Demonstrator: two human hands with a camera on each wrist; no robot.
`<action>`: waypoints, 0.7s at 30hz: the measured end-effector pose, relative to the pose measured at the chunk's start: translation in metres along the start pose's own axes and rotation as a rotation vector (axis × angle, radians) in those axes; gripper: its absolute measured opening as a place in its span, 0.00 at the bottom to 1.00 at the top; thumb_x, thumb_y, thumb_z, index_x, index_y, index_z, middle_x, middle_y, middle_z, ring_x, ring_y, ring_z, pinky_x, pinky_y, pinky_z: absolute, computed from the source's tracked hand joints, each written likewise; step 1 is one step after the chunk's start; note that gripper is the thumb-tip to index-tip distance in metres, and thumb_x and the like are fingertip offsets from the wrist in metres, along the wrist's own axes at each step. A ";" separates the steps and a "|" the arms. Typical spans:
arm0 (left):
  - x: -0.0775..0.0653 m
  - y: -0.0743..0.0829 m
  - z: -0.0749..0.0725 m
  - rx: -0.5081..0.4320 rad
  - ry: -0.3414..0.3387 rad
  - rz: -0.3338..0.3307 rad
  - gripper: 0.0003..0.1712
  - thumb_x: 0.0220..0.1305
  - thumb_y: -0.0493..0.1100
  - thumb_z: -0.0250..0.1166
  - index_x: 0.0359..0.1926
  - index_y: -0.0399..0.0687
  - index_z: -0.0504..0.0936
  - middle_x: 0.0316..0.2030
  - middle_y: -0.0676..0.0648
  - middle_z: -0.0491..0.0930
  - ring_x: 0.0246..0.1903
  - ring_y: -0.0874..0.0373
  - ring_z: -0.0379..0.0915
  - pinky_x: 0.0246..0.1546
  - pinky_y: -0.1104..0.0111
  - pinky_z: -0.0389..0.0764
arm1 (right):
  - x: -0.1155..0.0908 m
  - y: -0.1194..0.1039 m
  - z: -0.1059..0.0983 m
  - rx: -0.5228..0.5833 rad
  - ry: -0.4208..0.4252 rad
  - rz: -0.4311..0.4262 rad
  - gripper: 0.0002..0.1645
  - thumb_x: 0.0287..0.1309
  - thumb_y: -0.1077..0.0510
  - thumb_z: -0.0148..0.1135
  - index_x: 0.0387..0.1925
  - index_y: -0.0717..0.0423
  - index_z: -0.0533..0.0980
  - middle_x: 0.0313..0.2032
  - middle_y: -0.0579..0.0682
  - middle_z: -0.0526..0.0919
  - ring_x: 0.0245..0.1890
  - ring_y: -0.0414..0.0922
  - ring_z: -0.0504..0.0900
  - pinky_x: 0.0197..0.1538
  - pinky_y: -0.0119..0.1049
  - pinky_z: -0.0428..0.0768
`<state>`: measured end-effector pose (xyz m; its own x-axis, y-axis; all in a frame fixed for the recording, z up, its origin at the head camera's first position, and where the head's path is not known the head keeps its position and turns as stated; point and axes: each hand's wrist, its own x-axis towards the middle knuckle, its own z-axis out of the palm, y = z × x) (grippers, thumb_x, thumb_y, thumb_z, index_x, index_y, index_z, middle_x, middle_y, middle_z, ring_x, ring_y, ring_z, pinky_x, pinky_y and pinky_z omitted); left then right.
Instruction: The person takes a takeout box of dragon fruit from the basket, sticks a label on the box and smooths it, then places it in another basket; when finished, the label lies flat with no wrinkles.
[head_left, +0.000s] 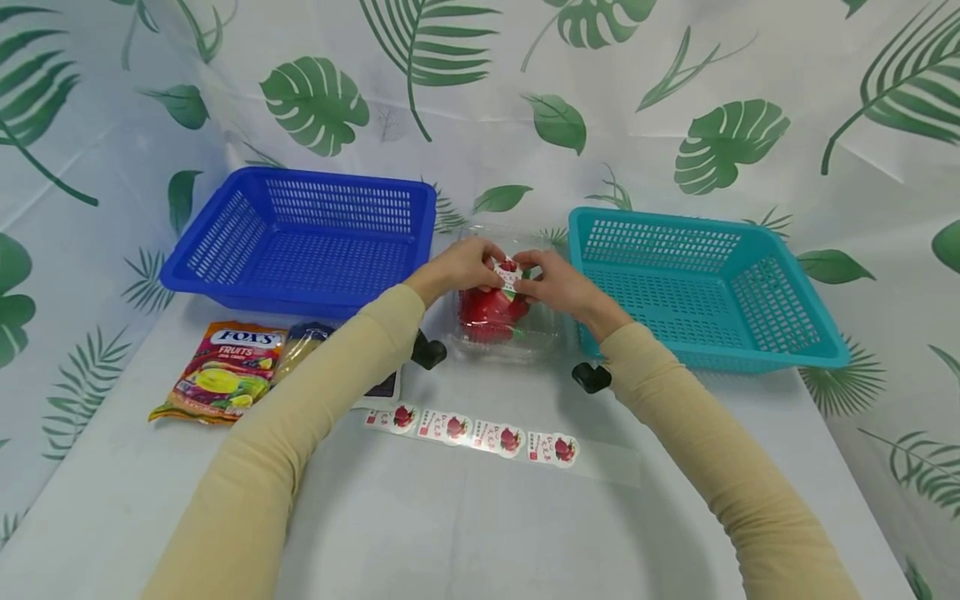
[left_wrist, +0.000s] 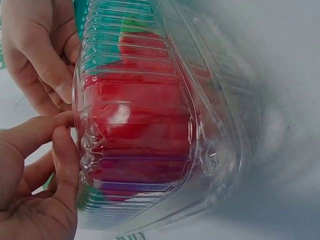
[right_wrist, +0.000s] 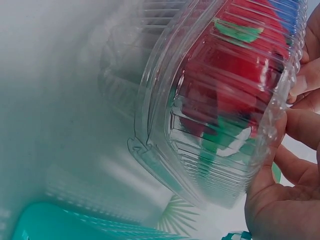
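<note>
A clear plastic clamshell box (head_left: 487,333) stands between two baskets, with red fruit-like pieces (head_left: 491,308) with green bits inside. Over its lid is a small white sticker (head_left: 508,275) printed with a red fruit. My left hand (head_left: 467,265) holds the sticker's left edge with thumb and fingers. At the opposite edge, my right hand (head_left: 558,287) grips it the same way. The fingertips of the left hand (left_wrist: 45,175) meet the box top in the left wrist view. In the right wrist view, the right hand (right_wrist: 290,185) touches the lid; the sticker is hidden there.
A blue basket (head_left: 337,242) stands at left, a teal basket (head_left: 712,287) at right. A Fox's candy bag (head_left: 225,375) and another packet (head_left: 300,346) lie at left, partly behind my sleeve. A strip of fruit stickers (head_left: 480,433) lies in front of the box.
</note>
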<state>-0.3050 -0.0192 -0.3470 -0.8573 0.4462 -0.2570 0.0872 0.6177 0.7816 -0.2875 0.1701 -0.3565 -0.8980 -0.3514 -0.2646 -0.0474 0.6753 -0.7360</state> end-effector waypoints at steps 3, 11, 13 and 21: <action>0.000 0.000 -0.001 -0.002 0.000 0.001 0.28 0.64 0.40 0.66 0.64 0.40 0.72 0.42 0.44 0.73 0.38 0.57 0.74 0.42 0.70 0.78 | 0.000 0.000 0.000 -0.002 -0.001 0.000 0.34 0.68 0.60 0.58 0.71 0.59 0.58 0.65 0.60 0.65 0.54 0.56 0.74 0.56 0.50 0.77; 0.000 0.000 0.000 0.053 0.015 0.027 0.31 0.62 0.45 0.69 0.63 0.41 0.73 0.41 0.44 0.73 0.39 0.55 0.71 0.41 0.69 0.76 | 0.000 0.000 0.000 0.004 0.009 -0.001 0.35 0.67 0.60 0.59 0.71 0.59 0.58 0.64 0.59 0.65 0.55 0.56 0.73 0.56 0.51 0.77; 0.001 0.000 0.001 0.074 0.021 0.034 0.31 0.61 0.45 0.70 0.63 0.41 0.73 0.40 0.45 0.74 0.39 0.55 0.71 0.40 0.69 0.76 | -0.001 -0.001 0.001 0.007 0.015 -0.002 0.35 0.67 0.60 0.59 0.71 0.59 0.59 0.64 0.59 0.65 0.56 0.56 0.73 0.56 0.51 0.77; -0.001 0.003 0.003 0.105 0.026 0.026 0.33 0.61 0.44 0.70 0.64 0.40 0.71 0.43 0.43 0.74 0.41 0.54 0.71 0.42 0.68 0.77 | -0.011 0.002 0.006 0.048 0.102 -0.003 0.33 0.68 0.57 0.58 0.71 0.56 0.60 0.65 0.57 0.65 0.57 0.55 0.72 0.57 0.49 0.76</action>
<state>-0.3027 -0.0159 -0.3467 -0.8667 0.4468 -0.2216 0.1610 0.6713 0.7235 -0.2753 0.1712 -0.3587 -0.9379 -0.2839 -0.1995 -0.0312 0.6415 -0.7665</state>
